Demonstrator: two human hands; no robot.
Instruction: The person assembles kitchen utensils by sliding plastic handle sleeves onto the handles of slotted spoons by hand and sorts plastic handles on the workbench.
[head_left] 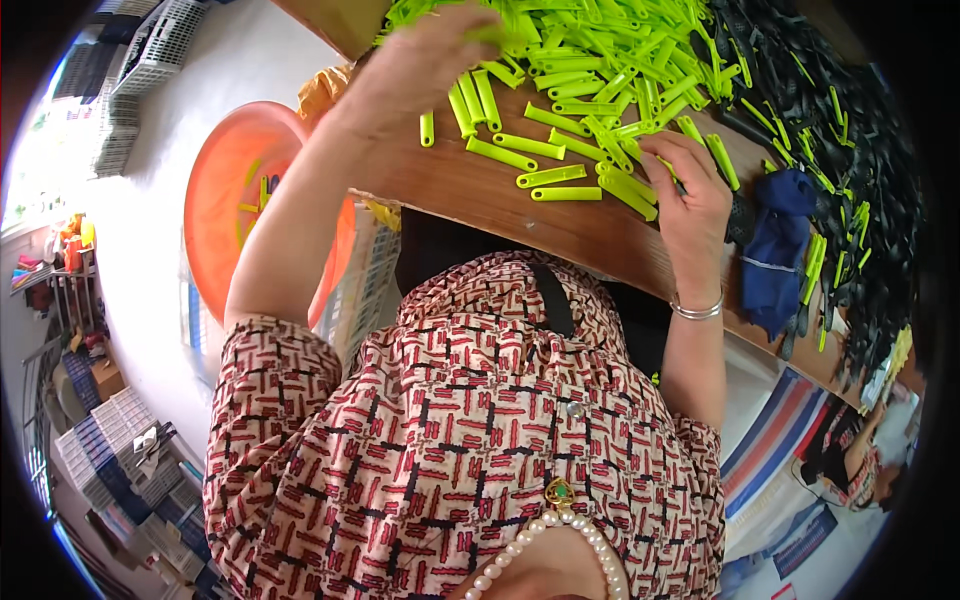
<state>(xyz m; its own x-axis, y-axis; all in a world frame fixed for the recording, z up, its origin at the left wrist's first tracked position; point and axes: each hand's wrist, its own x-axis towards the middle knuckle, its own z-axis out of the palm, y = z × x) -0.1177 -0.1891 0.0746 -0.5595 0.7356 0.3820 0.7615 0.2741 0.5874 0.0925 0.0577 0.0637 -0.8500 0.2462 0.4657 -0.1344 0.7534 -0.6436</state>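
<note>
**benchwatcher:** Where are the hands right now, and how far along does the sorting look?

**remote_op:** From my head view, the left hand (425,60) is stretched out over the near edge of the big heap of green plastic strips (590,40), fingers curled down into it. I can't tell if they've actually closed on anything, because the back of the hand hides the tips. The right hand (690,195) lies flat on the wooden bench (480,190), fingers spread and loose, tips touching a few loose green strips (560,175) just beside it. It isn't holding anything that I can see.

**benchwatcher:** So mostly done or not?

**remote_op:** I'd guess early. Only a few strips lie singly on the bare wood, while the heap is big. A pile of black parts (850,130) sits to the right, with green ones mixed in. A couple of strips lie in the orange tub (235,170) off to the left. There's also a blue cloth (780,240) near the right wrist.
</note>
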